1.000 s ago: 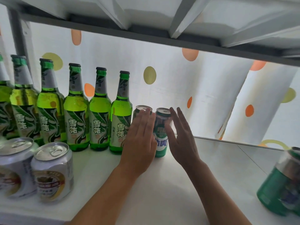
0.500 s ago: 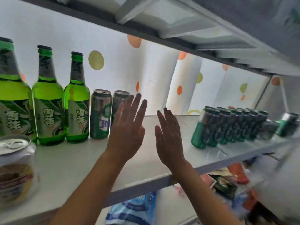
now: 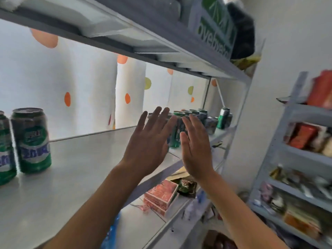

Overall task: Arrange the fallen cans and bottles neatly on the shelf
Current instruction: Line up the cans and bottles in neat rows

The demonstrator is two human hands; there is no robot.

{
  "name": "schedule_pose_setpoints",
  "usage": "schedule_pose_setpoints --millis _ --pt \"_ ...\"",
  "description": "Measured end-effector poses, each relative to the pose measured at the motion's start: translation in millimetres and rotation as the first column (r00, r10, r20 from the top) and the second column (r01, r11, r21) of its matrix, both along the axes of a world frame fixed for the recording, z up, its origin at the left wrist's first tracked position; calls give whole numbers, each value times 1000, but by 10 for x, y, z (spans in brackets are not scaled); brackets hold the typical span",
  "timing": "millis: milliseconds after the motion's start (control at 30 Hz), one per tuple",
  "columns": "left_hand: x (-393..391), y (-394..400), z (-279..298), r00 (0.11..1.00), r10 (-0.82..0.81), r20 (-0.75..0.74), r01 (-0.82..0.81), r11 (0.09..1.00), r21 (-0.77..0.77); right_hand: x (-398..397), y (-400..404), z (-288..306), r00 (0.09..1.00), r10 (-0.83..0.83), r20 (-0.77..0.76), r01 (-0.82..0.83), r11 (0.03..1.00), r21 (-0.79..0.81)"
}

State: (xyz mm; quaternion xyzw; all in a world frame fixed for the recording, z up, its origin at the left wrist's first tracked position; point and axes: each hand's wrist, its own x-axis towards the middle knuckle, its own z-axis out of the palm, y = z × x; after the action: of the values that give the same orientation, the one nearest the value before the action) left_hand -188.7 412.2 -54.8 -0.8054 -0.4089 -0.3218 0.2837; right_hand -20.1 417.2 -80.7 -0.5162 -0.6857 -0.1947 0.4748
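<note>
Both hands, left hand (image 3: 145, 150) and right hand (image 3: 196, 150), were flat, fingers straight, holding nothing. They framed the row of green aluminium cans (image 3: 186, 121) on the white shelf (image 3: 86, 168), seemingly to square it up.

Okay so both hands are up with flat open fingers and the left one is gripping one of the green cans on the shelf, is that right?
Not quite. The head view shows the left hand gripping nothing: like the right hand, it is raised with straight, open fingers, in front of the cluster of green cans on the shelf.
</note>
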Motion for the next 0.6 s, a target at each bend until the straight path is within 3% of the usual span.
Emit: schedule_pose_setpoints --millis 100,367,600 --pt "434 161 34 996 -87 22 87 996 -24 535 78 -41 997 -60 -41 60 998 -8" --pt "1751 750 173 996 -89 -9 89 996 -31 2082 740 -122 988 -98 -121 100 995 6" --pt "3464 1700 244 999 -22 -45 19 997 -71 3552 1813 -73 988 -7 -151 12 999 32"
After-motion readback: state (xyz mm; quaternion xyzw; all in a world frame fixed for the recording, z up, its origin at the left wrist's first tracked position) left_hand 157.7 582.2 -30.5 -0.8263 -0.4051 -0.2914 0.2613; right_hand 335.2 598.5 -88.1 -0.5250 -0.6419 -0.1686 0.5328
